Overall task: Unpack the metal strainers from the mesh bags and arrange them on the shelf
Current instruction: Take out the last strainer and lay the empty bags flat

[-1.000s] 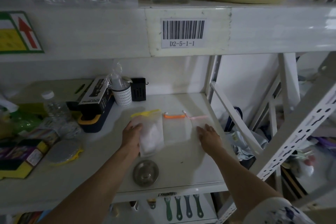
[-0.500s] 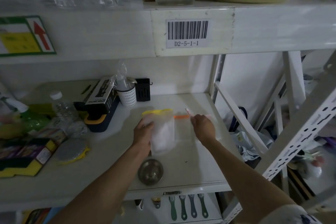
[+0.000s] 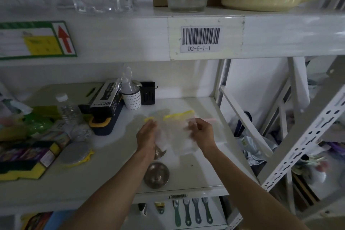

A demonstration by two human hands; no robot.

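Both hands hold a white mesh bag (image 3: 179,134) with a yellow top edge above the white shelf (image 3: 205,173). My left hand (image 3: 147,136) grips its left side and my right hand (image 3: 202,134) pinches its right side. The bag is blurred. A metal strainer (image 3: 161,152) shows just under the bag's lower left corner; I cannot tell whether it is still inside the bag. Another round metal strainer (image 3: 156,174) lies on the shelf near the front edge. A second flat bag with a pink edge (image 3: 208,120) lies behind my right hand.
To the left stand a black spray-bottle box (image 3: 104,99), a white dotted cup (image 3: 131,100), a water bottle (image 3: 65,107), a grey scouring pad (image 3: 76,153) and packed sponges (image 3: 24,157). A shelf upright (image 3: 223,80) bounds the right side. Brushes (image 3: 190,211) hang below; glass jugs stand above.
My right hand came in from the right of the shelf and took the bag's right side. Both hands lifted the bag, and a second strainer now shows beneath it.
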